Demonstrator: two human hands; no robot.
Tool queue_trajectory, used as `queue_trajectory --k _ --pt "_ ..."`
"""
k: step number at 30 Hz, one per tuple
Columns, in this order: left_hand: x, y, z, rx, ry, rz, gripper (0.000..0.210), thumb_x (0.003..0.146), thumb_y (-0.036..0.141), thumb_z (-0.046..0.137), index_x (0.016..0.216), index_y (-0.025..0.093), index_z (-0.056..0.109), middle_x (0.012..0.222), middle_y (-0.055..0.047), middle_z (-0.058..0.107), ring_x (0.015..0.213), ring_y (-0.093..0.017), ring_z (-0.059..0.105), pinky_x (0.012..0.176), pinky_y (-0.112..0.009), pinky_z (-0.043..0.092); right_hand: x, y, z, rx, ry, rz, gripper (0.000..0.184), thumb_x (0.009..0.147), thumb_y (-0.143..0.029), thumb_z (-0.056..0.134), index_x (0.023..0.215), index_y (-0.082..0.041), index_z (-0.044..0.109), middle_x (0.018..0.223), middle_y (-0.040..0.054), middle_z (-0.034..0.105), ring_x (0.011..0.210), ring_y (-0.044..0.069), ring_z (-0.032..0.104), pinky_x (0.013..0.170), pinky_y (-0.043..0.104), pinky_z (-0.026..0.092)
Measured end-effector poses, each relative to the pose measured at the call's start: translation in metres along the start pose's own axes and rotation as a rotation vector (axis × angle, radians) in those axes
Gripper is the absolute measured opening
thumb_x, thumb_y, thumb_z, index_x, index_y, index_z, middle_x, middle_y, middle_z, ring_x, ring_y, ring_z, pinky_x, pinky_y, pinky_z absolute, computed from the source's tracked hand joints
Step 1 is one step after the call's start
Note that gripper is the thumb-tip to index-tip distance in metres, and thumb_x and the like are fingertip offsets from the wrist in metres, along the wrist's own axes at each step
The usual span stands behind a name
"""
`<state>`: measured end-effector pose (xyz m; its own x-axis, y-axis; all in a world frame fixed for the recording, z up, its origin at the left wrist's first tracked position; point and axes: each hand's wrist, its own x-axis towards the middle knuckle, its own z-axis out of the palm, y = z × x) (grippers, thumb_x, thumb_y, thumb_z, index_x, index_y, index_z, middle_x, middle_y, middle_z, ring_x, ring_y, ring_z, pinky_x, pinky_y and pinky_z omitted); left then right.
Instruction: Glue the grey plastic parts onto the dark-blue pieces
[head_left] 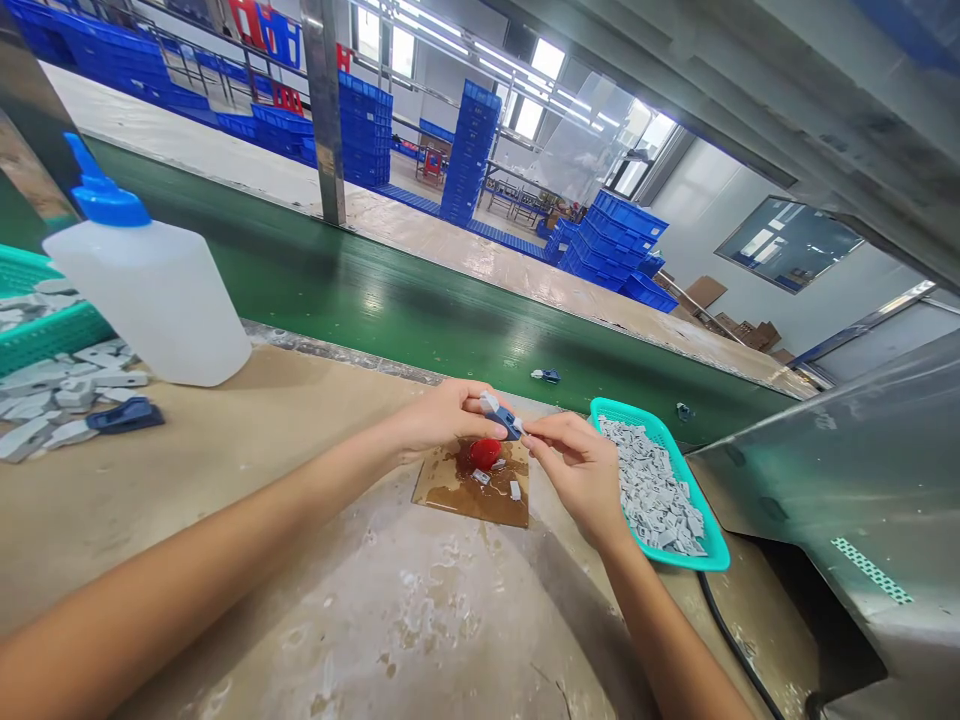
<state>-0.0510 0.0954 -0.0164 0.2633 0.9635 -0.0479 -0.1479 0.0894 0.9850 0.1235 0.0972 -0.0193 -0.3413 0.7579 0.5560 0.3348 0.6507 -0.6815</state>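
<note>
My left hand (456, 412) grips a dark blue and light grey plastic part (504, 420) between thumb and fingers. From the other side, my right hand (576, 458) pinches a small pale piece (519, 427) against that part's end; whether it is seated there I cannot tell. Just below the hands lies a wet brown board (469, 503). On it are a round red object (485, 454) and several small grey pieces (515, 490). Right of my right hand, a turquoise basket (716, 550) holds a heap of small grey pieces (656, 490).
A white bottle with a blue nozzle (150, 290) stands at left, by loose grey parts (67, 395), a dark blue part (126, 415) and a green basket (56, 335). Beyond runs a green conveyor belt (375, 310) carrying a blue-and-grey part (546, 376). A metal panel (840, 480) bounds the right.
</note>
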Motion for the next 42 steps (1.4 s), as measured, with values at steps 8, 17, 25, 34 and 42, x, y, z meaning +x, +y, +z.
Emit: queue_trajectory --k 8,17,25,34,42 --pt "-0.002 -0.001 0.005 -0.106 0.003 -0.032 0.018 0.051 0.017 0.071 0.067 0.015 0.063 0.074 -0.003 0.067 0.074 -0.014 0.059 0.075 -0.029 0.045 0.0 0.003 -0.001 -0.106 -0.062 -0.164 0.017 0.074 -0.011 0.056 0.083 -0.021 0.066 0.076 0.0025 0.059 0.07 0.013 0.057 0.065 0.028 0.047" --pt "0.002 -0.004 0.01 -0.121 0.182 -0.058 0.03 0.063 0.021 0.063 0.091 0.015 0.055 0.085 -0.006 0.066 0.068 -0.011 0.059 0.068 -0.027 0.046 0.009 0.007 -0.016 -0.239 -0.075 -0.149 0.024 0.074 -0.015 0.052 0.096 -0.02 0.06 0.086 0.0041 0.057 0.072 0.013 0.055 0.067 0.028 0.047" --pt "0.037 -0.006 -0.047 0.976 0.478 0.074 0.054 0.07 0.015 0.045 0.123 0.015 0.03 0.109 -0.017 0.058 0.088 -0.026 0.06 0.079 -0.042 0.042 0.022 0.08 -0.111 -0.758 -0.219 0.48 0.028 0.067 -0.009 0.052 0.092 -0.013 0.065 0.084 0.0068 0.065 0.071 0.016 0.059 0.068 0.027 0.046" --pt "0.106 -0.024 -0.068 1.681 0.392 0.04 0.059 0.075 0.003 0.031 0.133 0.013 0.026 0.141 -0.021 0.018 0.127 -0.037 0.019 0.095 -0.055 0.022 0.014 0.106 -0.1 -0.806 -0.324 0.473 0.029 0.063 0.0 0.049 0.078 -0.013 0.07 0.08 0.008 0.068 0.077 0.019 0.06 0.068 0.023 0.042" --pt "0.122 -0.031 -0.038 1.434 0.23 0.101 0.038 0.074 0.01 0.042 0.11 0.015 0.052 0.109 -0.015 0.057 0.102 -0.027 0.052 0.084 -0.039 0.04 0.012 0.111 -0.102 -0.774 -0.327 0.451 0.031 0.061 0.004 0.046 0.073 -0.013 0.068 0.077 0.0068 0.068 0.074 0.017 0.059 0.062 0.02 0.04"
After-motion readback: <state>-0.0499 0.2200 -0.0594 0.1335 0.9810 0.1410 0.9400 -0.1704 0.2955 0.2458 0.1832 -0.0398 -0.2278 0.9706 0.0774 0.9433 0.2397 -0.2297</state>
